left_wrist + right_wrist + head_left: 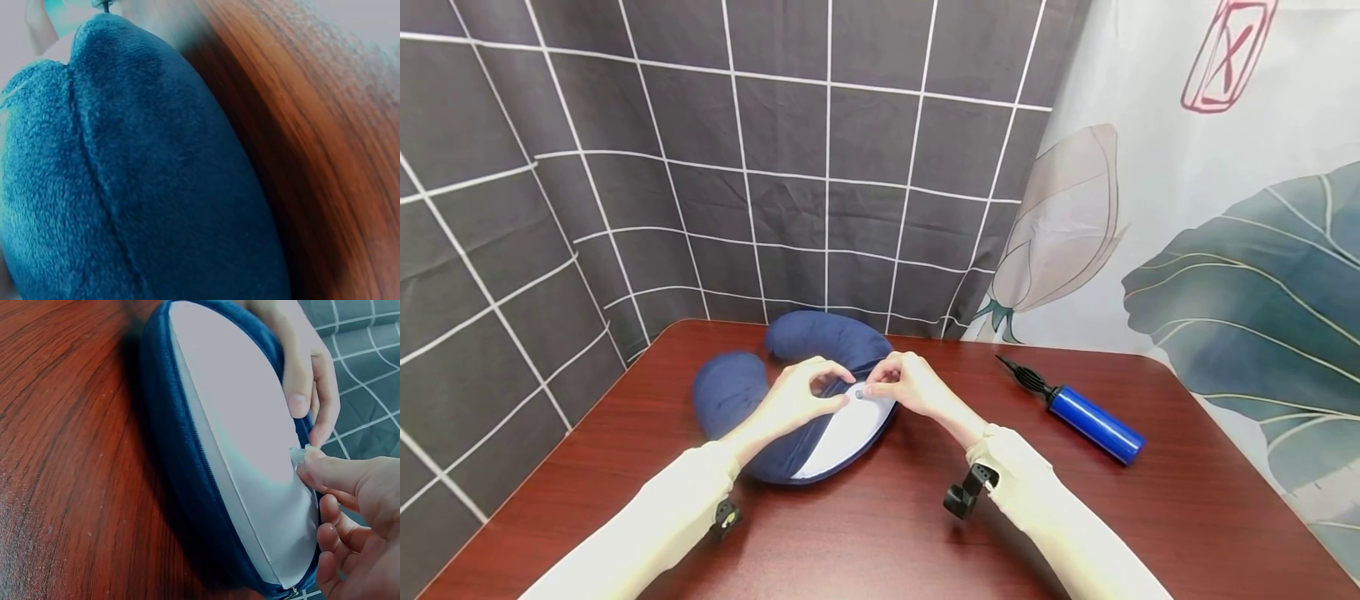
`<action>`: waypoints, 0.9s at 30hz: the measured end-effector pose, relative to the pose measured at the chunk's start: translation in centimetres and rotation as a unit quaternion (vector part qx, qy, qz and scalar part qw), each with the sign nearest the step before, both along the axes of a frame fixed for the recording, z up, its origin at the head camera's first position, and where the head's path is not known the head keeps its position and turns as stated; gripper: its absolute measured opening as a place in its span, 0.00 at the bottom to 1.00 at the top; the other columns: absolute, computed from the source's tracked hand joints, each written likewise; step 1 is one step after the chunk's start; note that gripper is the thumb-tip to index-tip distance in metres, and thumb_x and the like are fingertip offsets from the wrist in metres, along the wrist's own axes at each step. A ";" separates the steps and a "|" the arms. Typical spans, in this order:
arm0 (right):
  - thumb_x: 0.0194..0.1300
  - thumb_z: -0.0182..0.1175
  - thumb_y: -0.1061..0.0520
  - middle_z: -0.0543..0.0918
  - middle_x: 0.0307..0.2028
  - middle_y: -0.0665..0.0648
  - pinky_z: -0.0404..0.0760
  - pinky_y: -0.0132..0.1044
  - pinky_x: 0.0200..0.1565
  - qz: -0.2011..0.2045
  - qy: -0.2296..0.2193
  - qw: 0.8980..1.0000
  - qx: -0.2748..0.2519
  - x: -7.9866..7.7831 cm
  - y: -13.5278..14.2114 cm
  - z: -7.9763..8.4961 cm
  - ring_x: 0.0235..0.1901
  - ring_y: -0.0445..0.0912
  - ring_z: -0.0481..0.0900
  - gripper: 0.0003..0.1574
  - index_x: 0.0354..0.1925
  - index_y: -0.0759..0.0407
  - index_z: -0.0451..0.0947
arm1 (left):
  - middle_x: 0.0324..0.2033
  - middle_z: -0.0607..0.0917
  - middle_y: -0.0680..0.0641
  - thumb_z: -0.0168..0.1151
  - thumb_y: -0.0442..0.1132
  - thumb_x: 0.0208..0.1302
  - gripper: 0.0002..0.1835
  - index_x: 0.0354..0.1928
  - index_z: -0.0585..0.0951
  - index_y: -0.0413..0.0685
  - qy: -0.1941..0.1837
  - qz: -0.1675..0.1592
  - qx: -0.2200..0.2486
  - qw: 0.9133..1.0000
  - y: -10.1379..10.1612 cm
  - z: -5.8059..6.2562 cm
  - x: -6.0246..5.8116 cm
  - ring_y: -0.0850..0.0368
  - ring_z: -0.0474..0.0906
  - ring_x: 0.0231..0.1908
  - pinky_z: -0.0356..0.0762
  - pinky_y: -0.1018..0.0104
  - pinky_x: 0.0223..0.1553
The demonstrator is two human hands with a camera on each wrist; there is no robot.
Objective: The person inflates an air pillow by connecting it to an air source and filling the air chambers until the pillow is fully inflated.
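A navy plush U-shaped neck pillow [730, 392] lies on the table with its zipped cover open along the curved end. White inner lining [838, 437] shows through the opening. My right hand [917, 385] pinches a small clear valve [297, 455] on that lining between thumb and forefinger; its other fingers are curled beside it. Across from it, my left hand [797, 396] holds the edge of the opening, thumb on the white side and fingers on the blue side. In the left wrist view, the pillow's plush side [169, 156] fills much of the picture and conceals most of the work.
A blue hand pump [1093, 423] with a black nozzle lies to the right on the reddish wooden table [880, 542]. Behind the table hang a dark grid-patterned curtain [782, 125] and a white floral one [1150, 167]. A black wrist camera [966, 493] sits under the right sleeve.
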State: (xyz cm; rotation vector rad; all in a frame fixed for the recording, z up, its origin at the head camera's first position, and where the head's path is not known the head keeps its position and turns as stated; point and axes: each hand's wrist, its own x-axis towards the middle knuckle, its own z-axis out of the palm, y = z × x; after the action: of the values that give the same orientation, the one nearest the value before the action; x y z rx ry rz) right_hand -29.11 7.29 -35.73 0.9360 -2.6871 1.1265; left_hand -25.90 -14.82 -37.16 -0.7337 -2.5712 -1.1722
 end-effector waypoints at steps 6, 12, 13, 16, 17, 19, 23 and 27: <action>0.56 0.72 0.58 0.87 0.28 0.53 0.71 0.28 0.33 -0.007 0.003 1.000 0.006 0.3 -0.3 0.2 0.30 0.38 0.72 0.03 0.30 0.56 0.89 | 0.40 0.86 0.52 0.73 0.41 0.55 0.13 0.44 0.86 0.55 -0.001 0.002 0.000 1.000 -0.1 0.0 0.0 0.56 0.80 0.43 0.78 0.64 0.47; 0.55 0.73 0.55 0.82 0.28 0.49 0.75 0.31 0.37 -0.051 0.093 0.994 -0.006 1.4 -0.4 -0.2 0.33 0.41 0.75 0.04 0.28 0.51 0.86 | 0.40 0.86 0.52 0.73 0.40 0.55 0.13 0.44 0.86 0.55 0.000 -0.009 0.009 1.000 0.0 0.1 0.1 0.56 0.81 0.44 0.78 0.65 0.47; 0.56 0.73 0.55 0.82 0.28 0.49 0.76 0.32 0.38 -0.053 0.118 0.992 -0.006 1.6 -0.4 -0.4 0.33 0.42 0.76 0.04 0.28 0.50 0.86 | 0.40 0.86 0.52 0.73 0.40 0.55 0.13 0.44 0.86 0.55 0.001 -0.011 0.010 1.000 0.0 0.1 0.1 0.56 0.81 0.44 0.78 0.65 0.47; 0.57 0.72 0.55 0.83 0.29 0.46 0.77 0.33 0.39 -0.046 0.182 0.982 -0.003 2.1 -0.1 -0.9 0.35 0.41 0.77 0.04 0.30 0.48 0.85 | 0.41 0.87 0.51 0.73 0.39 0.55 0.13 0.44 0.86 0.54 0.002 -0.017 0.011 1.000 0.1 0.1 0.1 0.56 0.81 0.45 0.78 0.65 0.48; 0.57 0.72 0.55 0.83 0.30 0.46 0.78 0.34 0.40 -0.039 0.200 0.979 -0.003 2.2 0.0 -1.1 0.36 0.41 0.77 0.04 0.31 0.48 0.85 | 0.41 0.87 0.51 0.73 0.39 0.55 0.13 0.44 0.86 0.54 0.001 -0.018 0.011 1.000 0.1 0.0 0.0 0.56 0.81 0.45 0.78 0.65 0.48; 0.58 0.72 0.57 0.85 0.31 0.46 0.78 0.34 0.41 -0.018 0.227 0.974 -0.003 2.1 0.4 -1.2 0.37 0.41 0.78 0.05 0.33 0.49 0.85 | 0.41 0.87 0.51 0.73 0.39 0.55 0.13 0.44 0.86 0.53 -0.001 -0.021 0.012 1.000 0.1 0.0 -0.1 0.55 0.81 0.46 0.78 0.65 0.48; 0.57 0.70 0.62 0.87 0.33 0.47 0.79 0.33 0.42 0.022 0.252 0.968 -0.007 1.9 0.9 -1.3 0.38 0.41 0.80 0.08 0.36 0.51 0.86 | 0.42 0.87 0.51 0.73 0.39 0.55 0.13 0.45 0.86 0.54 -0.007 -0.022 0.016 1.000 -0.1 0.0 -0.2 0.55 0.81 0.45 0.79 0.65 0.48; 0.57 0.71 0.62 0.87 0.33 0.47 0.79 0.32 0.42 0.025 0.260 0.965 -0.016 1.9 0.8 -1.4 0.37 0.40 0.80 0.09 0.37 0.51 0.86 | 0.42 0.87 0.50 0.73 0.39 0.56 0.14 0.45 0.86 0.53 -0.012 -0.024 0.024 0.999 -0.2 0.0 -0.1 0.54 0.82 0.47 0.79 0.64 0.49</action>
State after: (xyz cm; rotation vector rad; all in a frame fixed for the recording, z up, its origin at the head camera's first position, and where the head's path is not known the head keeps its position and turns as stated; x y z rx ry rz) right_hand -27.24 8.07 -37.12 1.1141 -2.2245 0.7863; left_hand -26.05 -15.06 -37.12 -0.7800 -2.5491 -1.2612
